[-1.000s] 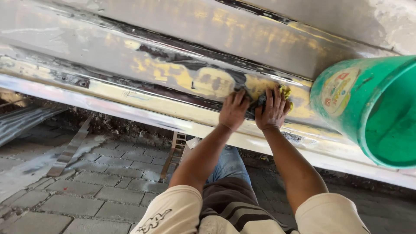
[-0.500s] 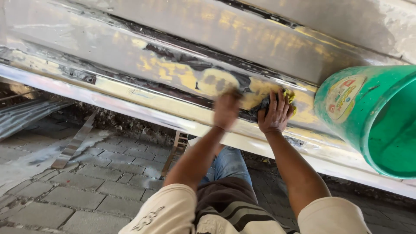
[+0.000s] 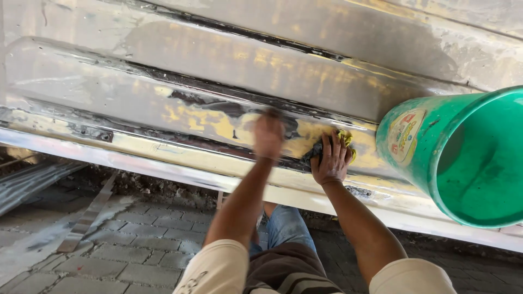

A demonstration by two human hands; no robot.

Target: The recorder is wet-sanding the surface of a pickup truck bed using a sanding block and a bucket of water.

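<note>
A long ribbed metal panel, silver with worn yellow and black patches, runs across the view. My left hand lies on its lower rib and is blurred by motion; whether it holds anything I cannot tell. My right hand presses flat on a dark and yellow cloth against the same rib, a little to the right of the left hand.
A green plastic bucket with a round label rests tilted at the right, its mouth facing me, close to my right hand. Below the panel lie grey paving stones, a loose wooden strip and my knee in jeans.
My left hand has slid left along the rib, away from the right hand. The right hand stays pressed on the cloth. The view has shifted slightly.
</note>
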